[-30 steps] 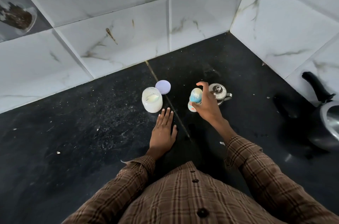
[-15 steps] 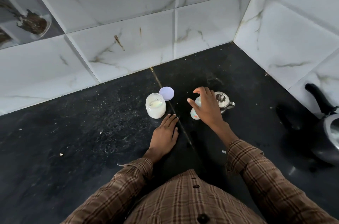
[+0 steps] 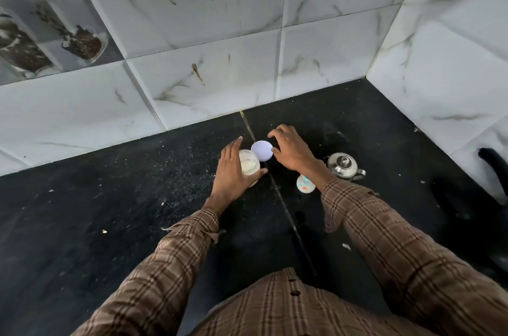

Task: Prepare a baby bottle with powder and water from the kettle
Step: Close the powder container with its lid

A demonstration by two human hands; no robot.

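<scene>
While the left hand (image 3: 233,173) wraps around the open powder jar (image 3: 249,167) on the dark counter (image 3: 110,212), the right hand (image 3: 291,152) hovers with fingers spread over the loose lid (image 3: 262,150) just behind it, holding nothing. The baby bottle (image 3: 304,183) stands beside the small steel kettle (image 3: 343,165), partly hidden by the right wrist. The jar looks rigid, smooth and probably light; gripping its side wall low seems safest. The thin lid likely lifts best by its rim.
</scene>
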